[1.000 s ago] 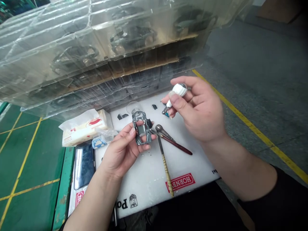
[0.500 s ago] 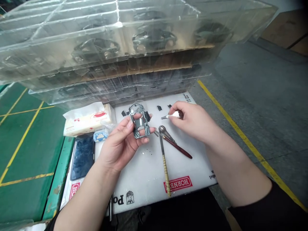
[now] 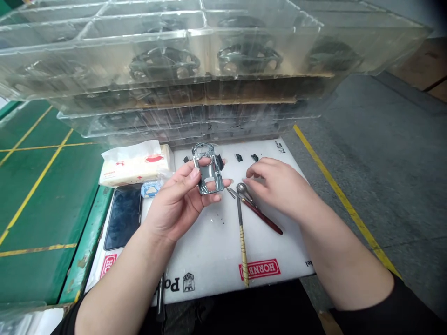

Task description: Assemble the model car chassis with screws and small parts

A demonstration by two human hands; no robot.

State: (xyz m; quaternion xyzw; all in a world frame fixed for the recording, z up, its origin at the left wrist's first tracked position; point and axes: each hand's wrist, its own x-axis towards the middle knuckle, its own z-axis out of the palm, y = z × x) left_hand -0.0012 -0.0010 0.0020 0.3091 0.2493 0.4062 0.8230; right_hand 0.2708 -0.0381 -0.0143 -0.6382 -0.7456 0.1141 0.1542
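My left hand [image 3: 179,197] holds a small grey metal car-body part [image 3: 208,173] between thumb and fingers, above the white foam-covered work surface. My right hand [image 3: 275,186] hovers at the right with its thumb and fingers apart, and nothing shows between them. Just below its fingertips lies a round-headed metal tool [image 3: 241,188]. A tool with a dark red handle [image 3: 267,221] and a yellow-handled file [image 3: 243,251] lie beside it. Two small dark pieces, one left [image 3: 238,157] and one right [image 3: 254,157], rest beyond my right hand.
Stacked clear plastic trays [image 3: 206,56] with dark car bodies stand across the back. At the left are a tissue pack [image 3: 136,167], a small blue packet [image 3: 150,189] and a phone [image 3: 123,216]. A green surface [image 3: 31,186] lies further left.
The small white-and-brown tool with a metal tip is gone from my right fingers, which have parted and lowered slightly. My left hand still holds the metal part. The view has shifted a little.
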